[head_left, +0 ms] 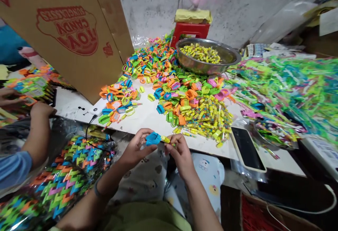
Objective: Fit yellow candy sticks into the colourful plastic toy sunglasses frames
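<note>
My left hand (140, 147) is closed round a small blue plastic toy piece (153, 138), thumb below it and fingers behind. Between the fingertips of my right hand (180, 150) is a small yellow candy tube (166, 139), its left end touching or almost touching the blue piece. Both hands are over my lap, just in front of the table edge. Beyond them on the white table lie a heap of yellow candy tubes (211, 118) and a pile of plastic toy pieces (155, 63) in orange, green, blue and pink.
A cardboard box (71, 23) stands at the left. A metal bowl (206, 69) of yellow pieces sits by a red stool (190, 29). At right are a phone (248, 150) and many coloured strips (295, 86). Another person's hand (42, 109) works at far left, above bagged toys (63, 185).
</note>
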`<state>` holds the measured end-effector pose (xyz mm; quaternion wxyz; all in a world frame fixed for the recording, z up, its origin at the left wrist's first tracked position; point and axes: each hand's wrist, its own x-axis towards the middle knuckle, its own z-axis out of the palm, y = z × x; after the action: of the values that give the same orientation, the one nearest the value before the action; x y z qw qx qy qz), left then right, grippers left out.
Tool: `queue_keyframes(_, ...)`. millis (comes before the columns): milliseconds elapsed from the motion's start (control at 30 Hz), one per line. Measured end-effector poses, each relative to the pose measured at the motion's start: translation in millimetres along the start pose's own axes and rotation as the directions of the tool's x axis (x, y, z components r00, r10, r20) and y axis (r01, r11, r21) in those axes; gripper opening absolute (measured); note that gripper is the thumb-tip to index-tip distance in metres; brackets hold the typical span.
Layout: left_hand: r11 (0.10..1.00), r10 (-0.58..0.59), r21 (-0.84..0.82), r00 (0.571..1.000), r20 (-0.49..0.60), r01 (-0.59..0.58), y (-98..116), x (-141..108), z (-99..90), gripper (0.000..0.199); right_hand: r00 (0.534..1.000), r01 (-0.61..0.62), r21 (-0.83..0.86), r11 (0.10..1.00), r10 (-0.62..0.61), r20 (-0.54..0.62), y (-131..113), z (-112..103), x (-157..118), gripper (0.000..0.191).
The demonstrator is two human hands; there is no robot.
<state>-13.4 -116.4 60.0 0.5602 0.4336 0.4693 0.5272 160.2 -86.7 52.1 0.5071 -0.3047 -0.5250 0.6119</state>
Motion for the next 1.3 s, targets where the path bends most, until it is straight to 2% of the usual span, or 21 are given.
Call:
queue_keyframes(100,0.999,-0.034,0.035,0.999,-0.003,0.034,3.8,-2.3,-0.2,0.045,0.996,0.078,-0.167,0.983,-0.085,-0.034,5.8,1.0,-4.5,0.025)
queue_keyframes(167,0.995,-0.013,0.096,1.0,-0.017,0.014,6.6,-2.3,-0.1,0.043,0.99,0.129,-0.268,0.955,-0.14,-0.021,5.9,0.6,-6.1,0.018)
queue_keyframes(300,0.976,0.061,0.21,0.998,-0.008,-0.058,12.2,-2.3,-1.5,0.041,0.957,0.278,-0.533,0.799,-0.28,0.079,-1.2,-0.4,-5.6,0.019)
queue_keyframes(367,0.973,0.043,0.228,0.999,-0.001,-0.042,14.3,-3.5,-2.8,0.042,0.929,0.341,-0.598,0.725,-0.359,0.095,-4.2,-0.8,-5.1,0.019)
queue_keyframes(500,0.949,0.052,0.311,0.999,-0.004,-0.048,16.2,-6.4,-4.6,0.043,0.9,0.377,-0.63,0.679,-0.429,0.076,-4.7,-0.9,-5.4,0.019)
queue_keyframes(700,0.886,0.063,0.46,0.998,0.003,-0.057,17.8,-7.2,-4.2,0.043,0.895,0.392,-0.653,0.648,-0.434,0.106,-2.2,-1.3,-6.4,0.02)
queue_keyframes(833,0.839,0.113,0.534,0.993,0.016,-0.104,23.1,-5.7,-2.9,0.042,0.885,0.427,-0.653,0.625,-0.437,0.159,0.7,-2.8,-6.5,0.02)
queue_keyframes(967,0.812,0.112,0.57,0.992,0.052,-0.121,26.9,-4.2,-1.6,0.042,0.882,0.409,-0.655,0.636,-0.461,0.104,2.5,-4.0,-6.6,0.022)
queue_keyframes(1067,0.81,0.095,0.576,0.994,0.052,-0.108,25.4,-3.5,-1.3,0.042,0.878,0.425,-0.649,0.631,-0.463,0.125,2.1,-4.7,-7.0,0.022)
queue_keyframes(1200,0.783,0.095,0.615,0.995,0.021,-0.088,20.6,-1.8,-2.5,0.041,0.886,0.428,-0.705,0.565,-0.415,0.206,2.5,-5.9,-8.5,0.02)
queue_keyframes(1300,0.807,0.039,0.589,0.999,0.007,-0.036,16.5,-0.2,-3.5,0.038,0.9,0.416,-0.753,0.51,-0.349,0.261,5.0,-7.1,-10.2,0.019)
